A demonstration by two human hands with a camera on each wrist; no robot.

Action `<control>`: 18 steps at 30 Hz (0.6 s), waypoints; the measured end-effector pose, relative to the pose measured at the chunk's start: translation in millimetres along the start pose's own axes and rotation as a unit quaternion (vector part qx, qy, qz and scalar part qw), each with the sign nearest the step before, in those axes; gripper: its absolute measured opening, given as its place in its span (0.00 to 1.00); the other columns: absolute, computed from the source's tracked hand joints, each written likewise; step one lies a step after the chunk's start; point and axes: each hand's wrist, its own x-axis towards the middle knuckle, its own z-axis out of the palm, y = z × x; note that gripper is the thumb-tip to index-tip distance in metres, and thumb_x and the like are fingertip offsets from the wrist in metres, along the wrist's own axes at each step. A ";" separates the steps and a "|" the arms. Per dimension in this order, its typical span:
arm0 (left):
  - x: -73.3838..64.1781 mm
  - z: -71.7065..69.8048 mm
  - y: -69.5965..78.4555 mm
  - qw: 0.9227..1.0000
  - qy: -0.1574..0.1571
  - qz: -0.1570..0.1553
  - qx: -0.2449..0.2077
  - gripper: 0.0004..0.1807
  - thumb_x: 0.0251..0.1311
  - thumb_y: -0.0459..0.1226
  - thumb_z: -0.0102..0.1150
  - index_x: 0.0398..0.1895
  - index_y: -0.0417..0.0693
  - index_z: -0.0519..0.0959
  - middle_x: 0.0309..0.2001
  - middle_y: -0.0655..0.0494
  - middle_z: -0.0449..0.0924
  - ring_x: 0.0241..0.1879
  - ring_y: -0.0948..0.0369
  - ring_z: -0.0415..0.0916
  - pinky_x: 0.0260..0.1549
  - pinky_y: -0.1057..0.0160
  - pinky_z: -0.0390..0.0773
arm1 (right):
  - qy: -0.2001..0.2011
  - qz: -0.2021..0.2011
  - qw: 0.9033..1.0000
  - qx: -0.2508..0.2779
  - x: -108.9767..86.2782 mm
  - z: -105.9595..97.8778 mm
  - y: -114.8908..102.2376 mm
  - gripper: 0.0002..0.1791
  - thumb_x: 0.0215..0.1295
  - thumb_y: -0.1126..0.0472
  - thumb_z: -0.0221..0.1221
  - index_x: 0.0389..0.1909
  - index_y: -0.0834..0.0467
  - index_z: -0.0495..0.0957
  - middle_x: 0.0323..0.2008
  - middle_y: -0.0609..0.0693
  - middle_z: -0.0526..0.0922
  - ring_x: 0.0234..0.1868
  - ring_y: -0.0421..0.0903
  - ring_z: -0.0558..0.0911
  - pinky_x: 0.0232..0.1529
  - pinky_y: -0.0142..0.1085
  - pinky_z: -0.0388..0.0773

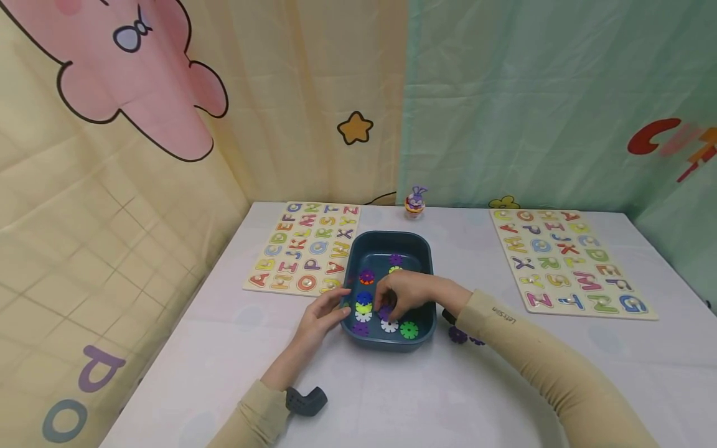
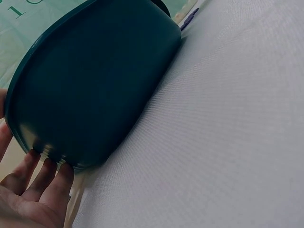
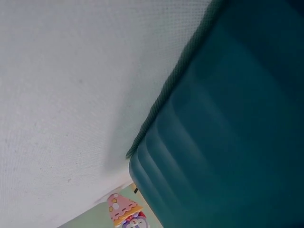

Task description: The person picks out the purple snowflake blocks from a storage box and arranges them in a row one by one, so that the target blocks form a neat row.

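A dark teal plastic bin (image 1: 390, 346) stands on the table with several notched snowflake discs in it, among them a green disc (image 1: 409, 330), a white disc (image 1: 363, 317) and a blue disc (image 1: 364, 298). My left hand (image 1: 322, 314) grips the bin's left side, with fingertips against its outer wall in the left wrist view. Inside the bin, the fingers and thumb of my right hand (image 1: 407, 294) pinch a purple disc (image 1: 384, 312) just above another white disc (image 1: 389, 326). Only the bin's outer wall (image 3: 213, 142) shows in the right wrist view; the right hand is hidden there.
Alphabet puzzle boards lie at the left (image 1: 305, 249) and right (image 1: 571, 264). Behind the bin stands a small purple bunny figure (image 1: 415, 203). Loose purple discs (image 1: 457, 335) lie on the table by the right forearm. Curtains (image 1: 319, 93) hang behind the table.
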 end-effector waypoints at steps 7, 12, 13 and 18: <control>0.0 -0.3 0.0 1.000 -0.003 0.003 -0.003 0.24 0.60 0.38 0.59 0.60 0.45 0.71 0.70 0.51 0.56 0.68 0.51 0.56 0.61 0.52 0.65 | 0.003 0.007 1.000 -0.028 -1.9 2.0 -4.9 0.15 0.50 0.60 0.70 0.41 0.53 0.82 0.36 0.40 0.81 0.35 0.38 0.77 0.39 0.27 0.77; 0.4 -0.9 -0.9 1.000 -0.006 0.005 -0.002 0.25 0.60 0.39 0.59 0.60 0.44 0.71 0.70 0.51 0.57 0.68 0.52 0.56 0.61 0.52 0.65 | 0.009 0.008 0.999 -0.039 -1.5 3.7 -5.8 0.16 0.49 0.59 0.70 0.41 0.53 0.83 0.35 0.40 0.81 0.33 0.37 0.76 0.37 0.27 0.77; 0.6 -1.0 -1.3 1.000 -0.005 0.003 -0.001 0.25 0.60 0.39 0.60 0.60 0.44 0.71 0.70 0.52 0.57 0.68 0.52 0.56 0.61 0.52 0.65 | 0.010 0.009 0.999 -0.036 -1.6 3.6 -5.9 0.16 0.49 0.59 0.70 0.41 0.53 0.83 0.35 0.41 0.81 0.33 0.37 0.76 0.37 0.27 0.77; 0.4 -0.8 -1.8 1.000 -0.005 0.003 -0.002 0.25 0.59 0.41 0.60 0.59 0.47 0.72 0.70 0.52 0.56 0.68 0.52 0.56 0.61 0.52 0.65 | 0.010 0.012 1.000 -0.017 -3.2 2.4 -5.6 0.16 0.50 0.59 0.69 0.42 0.53 0.82 0.37 0.41 0.82 0.34 0.37 0.78 0.38 0.28 0.78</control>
